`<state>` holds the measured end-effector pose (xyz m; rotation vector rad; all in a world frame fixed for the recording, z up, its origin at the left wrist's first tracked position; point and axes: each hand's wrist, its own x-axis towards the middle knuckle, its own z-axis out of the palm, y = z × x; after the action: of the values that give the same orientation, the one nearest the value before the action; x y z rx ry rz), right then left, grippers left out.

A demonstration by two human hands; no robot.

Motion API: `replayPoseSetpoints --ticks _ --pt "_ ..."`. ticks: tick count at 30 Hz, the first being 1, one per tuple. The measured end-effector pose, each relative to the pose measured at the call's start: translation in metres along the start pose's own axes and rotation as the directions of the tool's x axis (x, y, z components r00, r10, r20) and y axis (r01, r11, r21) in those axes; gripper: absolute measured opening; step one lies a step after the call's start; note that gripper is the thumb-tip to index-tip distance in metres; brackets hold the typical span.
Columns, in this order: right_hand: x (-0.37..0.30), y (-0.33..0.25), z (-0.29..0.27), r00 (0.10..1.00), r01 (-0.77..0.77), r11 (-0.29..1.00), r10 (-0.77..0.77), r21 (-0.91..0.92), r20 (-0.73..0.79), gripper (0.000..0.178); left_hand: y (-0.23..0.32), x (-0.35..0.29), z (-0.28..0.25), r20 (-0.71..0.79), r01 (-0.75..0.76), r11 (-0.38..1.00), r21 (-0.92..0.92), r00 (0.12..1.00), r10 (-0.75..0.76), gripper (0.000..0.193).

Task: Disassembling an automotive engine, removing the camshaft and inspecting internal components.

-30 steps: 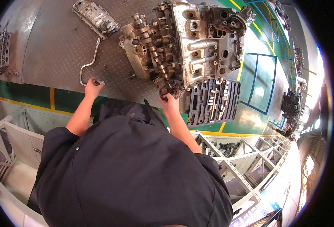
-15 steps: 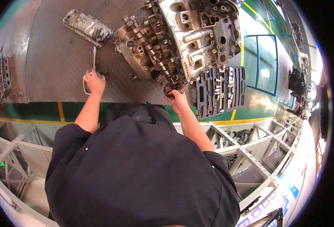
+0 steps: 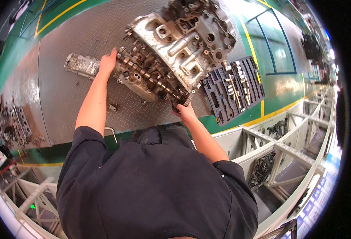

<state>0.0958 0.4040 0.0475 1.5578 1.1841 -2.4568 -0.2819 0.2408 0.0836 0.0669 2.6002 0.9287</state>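
Observation:
A camshaft [image 3: 145, 75] with several lobes lies along the dirty cylinder head [image 3: 137, 88], next to the big engine block [image 3: 175, 44]. My left hand [image 3: 108, 63] is at the shaft's far left end, fingers curled; what they close on is hidden. At the near right end my right hand [image 3: 186, 113] grips the dark toothed camshaft gear [image 3: 186, 100], its fingertips partly out of sight. Beyond my left wrist lies a grimy metal cover [image 3: 82, 65]. A bent metal rod [image 3: 112, 133] sits at the table's near edge, by my left elbow.
An open socket set case [image 3: 233, 89] stands right of the engine. Small metal parts [image 3: 112, 107] lie on the steel-plate table [image 3: 64, 107]. At the far left is another pile of engine parts [image 3: 14, 123]. A white frame rail [image 3: 279, 145] runs along the near side.
My left hand has let go of the long metal tool and moved forward and right to the camshaft's far end. My right hand stays on the gear. The whole view has turned.

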Motion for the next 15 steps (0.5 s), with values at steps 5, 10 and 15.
replayPoseSetpoints --ticks 5,10,15 --pt "0.0 -0.001 0.005 0.996 0.037 0.999 -0.039 -0.028 -0.075 0.053 0.002 -0.013 0.002 -0.052 -0.014 0.996 -0.083 0.999 0.009 0.077" --pt "-0.002 -0.006 0.006 0.995 -0.044 0.999 0.047 0.028 -0.089 0.054 -0.011 0.017 0.004 0.043 -0.045 0.998 0.037 0.998 0.043 0.071" --pt "0.006 0.006 0.004 0.993 0.066 0.997 -0.069 -0.042 -0.09 0.052 -0.013 0.012 0.004 0.004 -0.102 0.992 -0.074 0.995 0.102 0.06"
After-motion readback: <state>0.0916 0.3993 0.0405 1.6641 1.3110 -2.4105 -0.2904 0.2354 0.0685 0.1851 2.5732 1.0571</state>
